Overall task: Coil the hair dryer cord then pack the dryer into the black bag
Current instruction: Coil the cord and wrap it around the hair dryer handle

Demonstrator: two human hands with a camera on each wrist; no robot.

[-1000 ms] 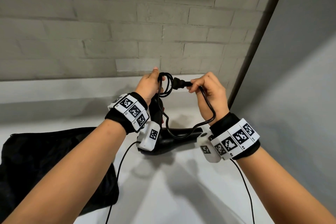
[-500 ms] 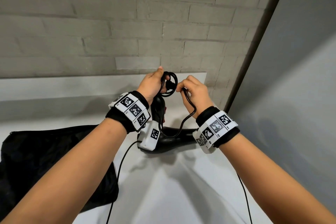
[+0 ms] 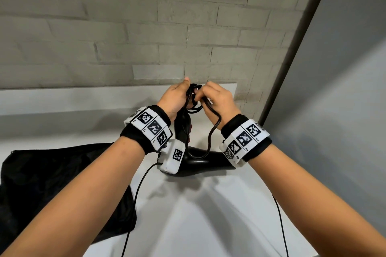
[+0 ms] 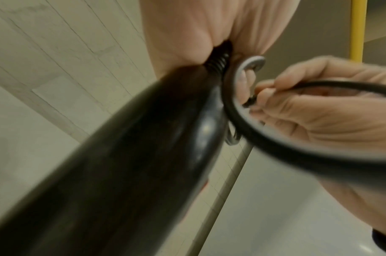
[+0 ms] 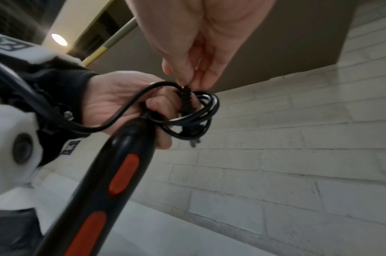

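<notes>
Now the left hand (image 5: 122,102) grips the coiled cord (image 5: 194,110) at the dryer (image 5: 113,173) handle; the right hand (image 5: 194,52), pinching the plug end, should tuck it snugly through the loops.

Bag (image 3: 62,177) lay on the table (image 3: 208,225), left of the dryer (image 3: 200,158). Both hands met above the dryer at the cord coil (image 3: 195,98); wall (image 3: 146,27) stood behind.

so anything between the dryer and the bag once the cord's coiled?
Nothing visible: the black hair dryer is held up by its handle, and only bare white table separates it from the black fabric bag at left.
</notes>
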